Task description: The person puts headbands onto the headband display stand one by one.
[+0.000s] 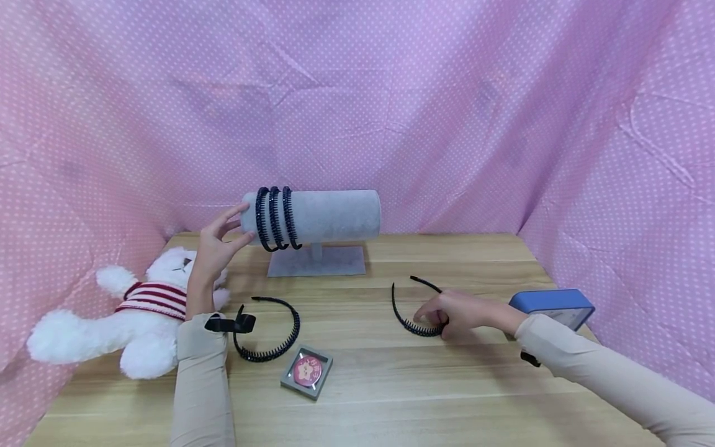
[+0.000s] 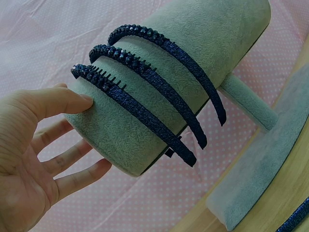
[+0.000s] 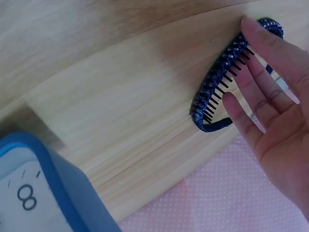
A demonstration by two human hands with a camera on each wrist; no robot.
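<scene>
My left hand (image 1: 215, 250) holds the left end of a grey velvet headband stand (image 1: 337, 214), thumb on one side and fingers on the other. Three dark, beaded headbands (image 2: 166, 99) with comb teeth hang side by side around the roll near that end. On the right part of the table, my right hand (image 1: 462, 312) pinches another dark headband (image 3: 212, 84) at its beaded, toothed middle, thumb on the beads and fingers at the teeth side. A further headband (image 1: 294, 326) lies on the table near my left forearm.
A white plush bear (image 1: 148, 310) in a striped top lies at the left. A small grey square frame with a pink disc (image 1: 308, 370) is in front of the loose headband. The blue clock (image 1: 550, 299) stands beside my right wrist. Pink dotted cloth (image 1: 424, 124) surrounds the table.
</scene>
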